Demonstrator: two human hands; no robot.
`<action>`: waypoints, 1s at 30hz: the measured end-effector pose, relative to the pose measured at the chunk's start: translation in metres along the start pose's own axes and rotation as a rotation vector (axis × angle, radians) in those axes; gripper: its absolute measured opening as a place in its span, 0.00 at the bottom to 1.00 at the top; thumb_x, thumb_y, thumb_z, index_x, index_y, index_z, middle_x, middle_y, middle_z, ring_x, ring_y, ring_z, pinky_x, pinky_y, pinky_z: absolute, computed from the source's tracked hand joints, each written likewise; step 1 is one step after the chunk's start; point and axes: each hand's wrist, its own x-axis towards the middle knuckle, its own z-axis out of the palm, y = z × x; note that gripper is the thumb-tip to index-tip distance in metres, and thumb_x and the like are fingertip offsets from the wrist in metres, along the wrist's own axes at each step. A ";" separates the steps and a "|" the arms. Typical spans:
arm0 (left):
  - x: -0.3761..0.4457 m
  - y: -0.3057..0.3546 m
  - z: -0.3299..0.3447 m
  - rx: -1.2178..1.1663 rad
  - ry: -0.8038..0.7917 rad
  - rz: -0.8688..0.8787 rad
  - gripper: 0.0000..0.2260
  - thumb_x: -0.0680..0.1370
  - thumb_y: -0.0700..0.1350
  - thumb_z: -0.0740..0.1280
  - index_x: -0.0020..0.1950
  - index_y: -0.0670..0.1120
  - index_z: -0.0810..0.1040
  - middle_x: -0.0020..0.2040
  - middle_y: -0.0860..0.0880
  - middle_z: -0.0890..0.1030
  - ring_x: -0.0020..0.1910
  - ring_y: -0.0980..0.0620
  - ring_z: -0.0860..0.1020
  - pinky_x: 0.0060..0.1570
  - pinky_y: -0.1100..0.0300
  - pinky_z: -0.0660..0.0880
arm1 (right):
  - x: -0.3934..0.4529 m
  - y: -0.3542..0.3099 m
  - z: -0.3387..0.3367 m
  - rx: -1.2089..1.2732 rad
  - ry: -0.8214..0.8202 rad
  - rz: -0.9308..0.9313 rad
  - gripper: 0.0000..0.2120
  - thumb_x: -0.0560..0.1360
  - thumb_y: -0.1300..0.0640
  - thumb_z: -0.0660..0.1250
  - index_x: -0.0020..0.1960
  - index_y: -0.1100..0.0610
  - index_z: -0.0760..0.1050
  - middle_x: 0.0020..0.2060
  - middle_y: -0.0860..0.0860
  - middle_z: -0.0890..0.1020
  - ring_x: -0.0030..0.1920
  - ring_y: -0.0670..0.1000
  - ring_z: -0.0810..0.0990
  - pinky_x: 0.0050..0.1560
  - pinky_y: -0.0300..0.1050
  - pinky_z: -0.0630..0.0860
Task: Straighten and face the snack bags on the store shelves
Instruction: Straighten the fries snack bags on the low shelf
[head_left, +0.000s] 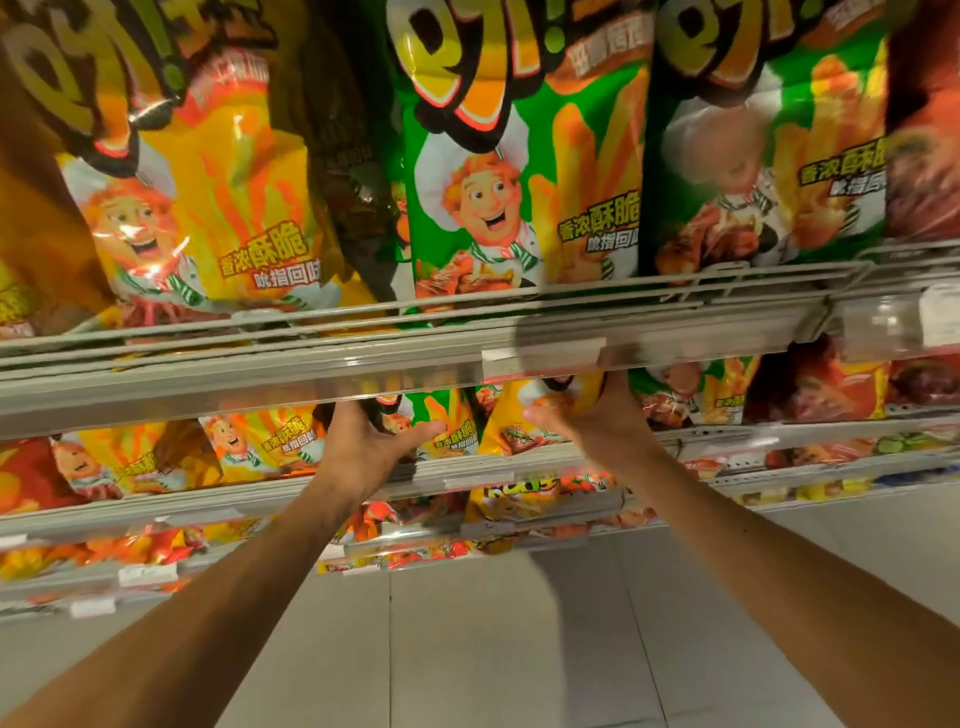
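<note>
Store shelving stocked with snack bags, seen from below and in front.
Upper shelf (234, 374), fronted by wire rails, carries a yellow bag (208, 208) at left and two upright green bags (519, 171) (769, 156) side by side to its right. Second shelf (208, 499) holds smaller yellow, green and red bags; lower tiers stand above a pale tiled floor (493, 649).

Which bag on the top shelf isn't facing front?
The dark brown bag, wedged between the yellow bag and the green bag. It shows only its side edge; its neighbours show full fronts.
</note>
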 end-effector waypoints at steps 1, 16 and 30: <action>0.004 -0.002 0.000 -0.017 -0.024 -0.028 0.18 0.67 0.39 0.80 0.48 0.48 0.75 0.39 0.57 0.84 0.39 0.67 0.82 0.38 0.74 0.76 | 0.002 0.003 0.000 0.011 -0.020 -0.034 0.32 0.69 0.64 0.81 0.64 0.52 0.66 0.53 0.46 0.81 0.54 0.34 0.81 0.55 0.28 0.75; 0.008 -0.005 -0.010 -0.150 0.008 -0.196 0.16 0.62 0.39 0.82 0.43 0.43 0.79 0.36 0.53 0.85 0.40 0.62 0.84 0.41 0.65 0.81 | -0.004 -0.012 0.001 -0.072 0.061 -0.005 0.21 0.65 0.44 0.81 0.49 0.39 0.71 0.47 0.36 0.79 0.46 0.34 0.80 0.46 0.28 0.75; -0.008 0.024 -0.009 -0.173 0.051 -0.208 0.25 0.58 0.46 0.83 0.51 0.40 0.80 0.40 0.53 0.86 0.45 0.57 0.85 0.40 0.62 0.83 | -0.048 -0.006 -0.024 0.085 0.102 0.061 0.35 0.65 0.51 0.83 0.63 0.44 0.66 0.54 0.46 0.85 0.59 0.48 0.82 0.62 0.47 0.76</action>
